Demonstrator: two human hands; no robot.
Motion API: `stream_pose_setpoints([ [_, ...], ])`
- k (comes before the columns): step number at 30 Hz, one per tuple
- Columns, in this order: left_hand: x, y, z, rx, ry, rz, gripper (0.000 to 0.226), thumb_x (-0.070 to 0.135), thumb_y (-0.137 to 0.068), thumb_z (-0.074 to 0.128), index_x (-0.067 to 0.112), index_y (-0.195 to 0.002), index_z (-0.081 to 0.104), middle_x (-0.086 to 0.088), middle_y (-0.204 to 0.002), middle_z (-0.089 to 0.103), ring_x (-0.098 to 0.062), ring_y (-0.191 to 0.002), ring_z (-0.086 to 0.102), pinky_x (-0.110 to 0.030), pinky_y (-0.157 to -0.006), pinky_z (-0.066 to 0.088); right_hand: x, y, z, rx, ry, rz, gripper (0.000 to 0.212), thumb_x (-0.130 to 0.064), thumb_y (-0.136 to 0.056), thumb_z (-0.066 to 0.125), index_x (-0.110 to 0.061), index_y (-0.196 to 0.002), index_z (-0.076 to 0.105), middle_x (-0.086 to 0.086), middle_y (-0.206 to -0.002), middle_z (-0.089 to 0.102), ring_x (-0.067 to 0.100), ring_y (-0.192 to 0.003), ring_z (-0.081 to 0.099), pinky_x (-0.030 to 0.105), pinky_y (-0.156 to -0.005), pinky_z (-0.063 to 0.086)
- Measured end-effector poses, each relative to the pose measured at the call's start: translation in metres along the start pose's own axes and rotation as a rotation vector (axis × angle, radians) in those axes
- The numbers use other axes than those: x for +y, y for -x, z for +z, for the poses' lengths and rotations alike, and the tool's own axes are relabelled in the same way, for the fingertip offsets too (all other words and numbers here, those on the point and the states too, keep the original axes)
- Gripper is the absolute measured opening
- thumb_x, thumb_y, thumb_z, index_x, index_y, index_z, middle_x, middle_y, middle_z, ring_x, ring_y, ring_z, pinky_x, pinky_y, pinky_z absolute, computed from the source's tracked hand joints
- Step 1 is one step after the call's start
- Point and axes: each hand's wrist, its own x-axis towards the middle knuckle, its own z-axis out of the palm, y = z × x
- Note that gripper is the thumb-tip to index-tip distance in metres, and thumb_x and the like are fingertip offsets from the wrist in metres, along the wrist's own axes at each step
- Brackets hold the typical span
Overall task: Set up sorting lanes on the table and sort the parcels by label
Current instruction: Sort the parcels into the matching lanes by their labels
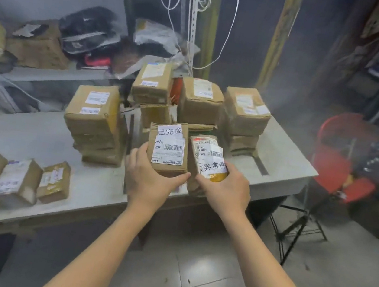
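Left hand [148, 176] clamps the boxy parcel [168, 150], right hand [223, 187] the crumpled packet [206, 157], both over the table's [39, 132] front edge nr its right corner. Box stiff, prob. light: hold sides. Packet soft, tape slick: pinch underneath.

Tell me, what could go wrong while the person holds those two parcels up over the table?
1. The right hand grips the crumpled parcel only at its lower end, so it might slip and fall.
2. The left hand holds the brown box close against it; the two differently labelled parcels could get swapped into the wrong lanes.
3. The tall stack of boxes just behind looks uneven; a bump might topple it onto the table.
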Motion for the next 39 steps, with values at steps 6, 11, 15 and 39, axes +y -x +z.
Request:
stream_pose_setpoints([
  [6, 0.048, 0.003, 0.081, -0.044, 0.039, 0.028, 0.109, 0.058, -0.047, 0.09, 0.013, -0.136, 0.047, 0.0, -0.12, 0.053, -0.014, -0.114, 0.045, -0.031, -0.096, 0.045, 0.049, -0.054, -0.053, 0.061, 0.003, 0.053, 0.052, -0.055, -0.061, 0.077, -0.033, -0.107, 0.063, -0.012, -0.091, 0.065, 0.012, -0.082, 0.059, 0.03, -0.066, 0.049],
  [11, 0.048, -0.002, 0.154, -0.081, 0.036, -0.056, 0.107, 0.061, -0.046, 0.089, 0.018, -0.134, 0.046, 0.002, -0.118, 0.052, -0.015, -0.113, 0.044, -0.036, -0.094, 0.049, 0.085, -0.111, -0.072, 0.071, 0.042, 0.083, 0.048, -0.053, -0.062, 0.077, -0.034, -0.104, 0.064, -0.015, -0.089, 0.066, 0.01, -0.079, 0.058, 0.023, -0.054, 0.036],
  [15, 0.034, -0.007, 0.206, -0.118, 0.015, -0.144, 0.108, 0.059, -0.047, 0.089, 0.018, -0.137, 0.044, 0.001, -0.124, 0.051, -0.017, -0.117, 0.044, -0.04, -0.098, 0.048, 0.111, -0.154, -0.072, 0.03, 0.08, 0.109, 0.041, -0.05, -0.061, 0.078, -0.035, -0.096, 0.063, -0.015, -0.084, 0.067, 0.005, -0.074, 0.06, 0.023, -0.052, 0.04],
  [39, -0.029, -0.007, 0.321, -0.186, -0.21, -0.529, 0.098, 0.053, -0.049, 0.089, 0.017, -0.131, 0.049, 0.0, -0.117, 0.056, -0.022, -0.115, 0.049, -0.039, -0.094, 0.047, 0.217, -0.268, 0.012, -0.297, 0.141, 0.135, 0.05, -0.044, -0.064, 0.079, -0.021, -0.101, 0.054, -0.003, -0.09, 0.061, 0.018, -0.074, 0.051, 0.028, -0.057, 0.036],
])
